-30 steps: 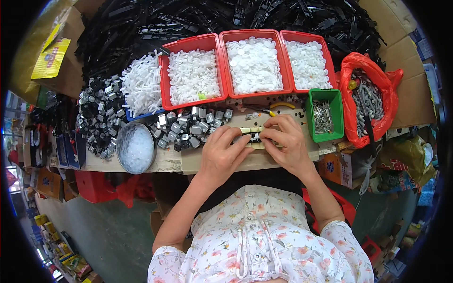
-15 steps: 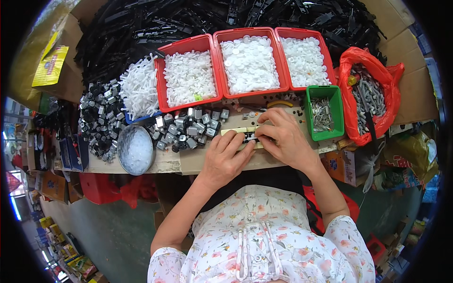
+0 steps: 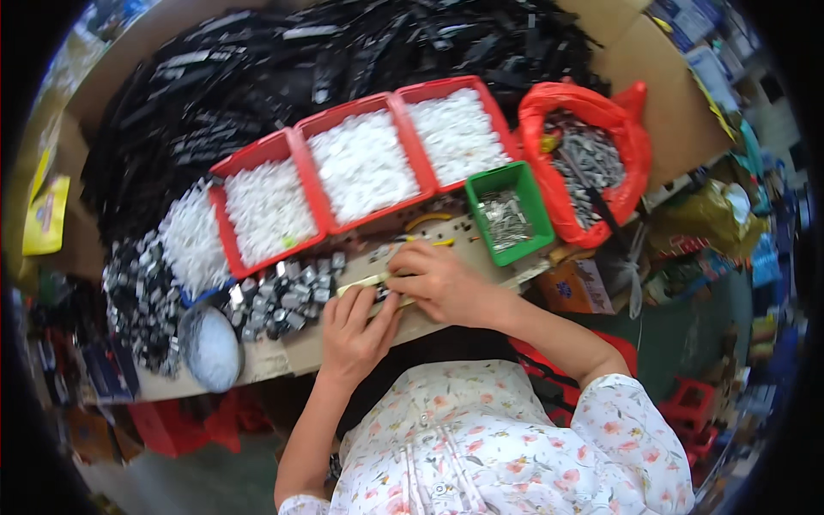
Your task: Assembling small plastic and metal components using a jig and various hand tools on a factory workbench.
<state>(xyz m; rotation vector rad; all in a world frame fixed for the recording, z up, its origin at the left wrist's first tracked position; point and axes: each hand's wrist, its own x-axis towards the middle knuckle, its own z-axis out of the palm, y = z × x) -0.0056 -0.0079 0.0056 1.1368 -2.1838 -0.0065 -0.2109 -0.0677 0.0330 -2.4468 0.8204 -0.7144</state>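
Observation:
My left hand point(image 3: 356, 335) is closed, its fingers pressed on a small black part point(image 3: 383, 293) that sits on a cream-coloured strip point(image 3: 365, 283) at the table's front edge. From the right, my right hand point(image 3: 442, 281) meets it in a pinch over the same spot. Whatever is between the right fingertips is too small and blurred to name. Just beyond the right hand lies a curved yellow handle point(image 3: 429, 219). Several small silver motors point(image 3: 279, 300) are heaped left of my left hand.
Red trays point(image 3: 322, 225) of white plastic pieces stand behind the hands. To their right are a green bin point(image 3: 522, 251) of metal pins and a red bag point(image 3: 631, 184) of grey parts. A round bowl point(image 3: 210, 350) sits at left; black parts point(image 3: 318, 56) pile up behind.
The whole view has tilted and shifted, so the trays and table now slant up to the right. Both hands stay together at the black part, with the right fingers now drawn closer in.

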